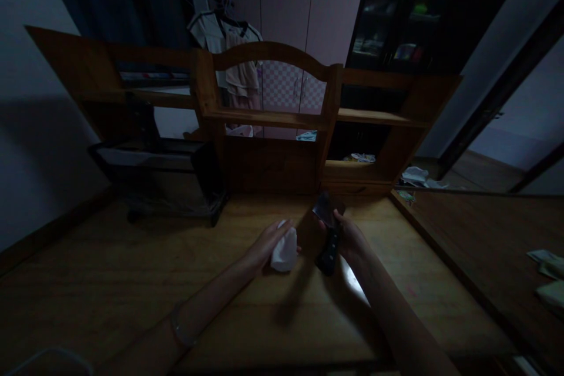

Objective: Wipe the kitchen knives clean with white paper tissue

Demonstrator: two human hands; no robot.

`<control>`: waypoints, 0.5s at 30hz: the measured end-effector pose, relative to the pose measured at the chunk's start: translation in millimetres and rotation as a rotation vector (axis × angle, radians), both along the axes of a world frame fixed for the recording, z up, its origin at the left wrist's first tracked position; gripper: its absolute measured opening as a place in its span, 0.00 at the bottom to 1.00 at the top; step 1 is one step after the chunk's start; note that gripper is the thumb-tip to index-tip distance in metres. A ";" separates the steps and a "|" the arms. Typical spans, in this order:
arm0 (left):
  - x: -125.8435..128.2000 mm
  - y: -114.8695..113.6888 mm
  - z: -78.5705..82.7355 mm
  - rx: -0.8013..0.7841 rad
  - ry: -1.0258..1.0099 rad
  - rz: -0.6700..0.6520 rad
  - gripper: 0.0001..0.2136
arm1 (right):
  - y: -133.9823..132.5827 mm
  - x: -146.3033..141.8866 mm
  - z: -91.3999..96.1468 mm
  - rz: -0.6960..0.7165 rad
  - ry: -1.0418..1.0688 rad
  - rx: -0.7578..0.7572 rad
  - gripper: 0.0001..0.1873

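Note:
The room is dim. My left hand [267, 242] is closed around a crumpled white tissue or cloth [284, 249] above the wooden desk [176, 270]. My right hand [350, 234] grips a dark knife-like object [326, 235] by its black handle, with a shiny flat blade pointing up and away. The white wad sits just left of the dark object, close to it; I cannot tell whether they touch. A thin bracelet [180, 329] circles my left wrist.
A wooden hutch with shelves [268, 117] stands at the desk's back edge. A dark wire rack [150, 170] sits at the back left. Clothes on hangers [229, 47] and a dark cabinet [409, 17] are behind. A lower surface [497, 247] on the right holds papers.

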State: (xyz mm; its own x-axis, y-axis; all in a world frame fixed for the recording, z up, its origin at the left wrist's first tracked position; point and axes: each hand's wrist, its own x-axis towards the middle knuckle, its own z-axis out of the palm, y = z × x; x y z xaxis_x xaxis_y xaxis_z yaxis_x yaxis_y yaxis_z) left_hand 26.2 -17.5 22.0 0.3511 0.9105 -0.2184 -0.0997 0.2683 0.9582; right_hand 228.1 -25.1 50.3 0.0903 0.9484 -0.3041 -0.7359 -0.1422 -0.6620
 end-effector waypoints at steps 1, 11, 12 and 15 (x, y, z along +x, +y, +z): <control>0.4 -1.4 1.1 0.152 0.115 0.065 0.27 | -0.2 0.0 1.9 0.008 0.007 -0.032 0.11; -35.2 4.8 26.8 0.961 0.614 -0.342 0.40 | -1.5 2.2 -1.3 -0.065 -0.044 -0.016 0.06; -40.1 8.4 25.6 0.937 0.585 -0.408 0.39 | -1.2 2.3 -1.8 -0.069 -0.047 -0.008 0.05; -49.4 19.2 21.1 0.846 0.490 -0.514 0.29 | -0.8 2.0 0.4 -0.070 -0.035 -0.029 0.04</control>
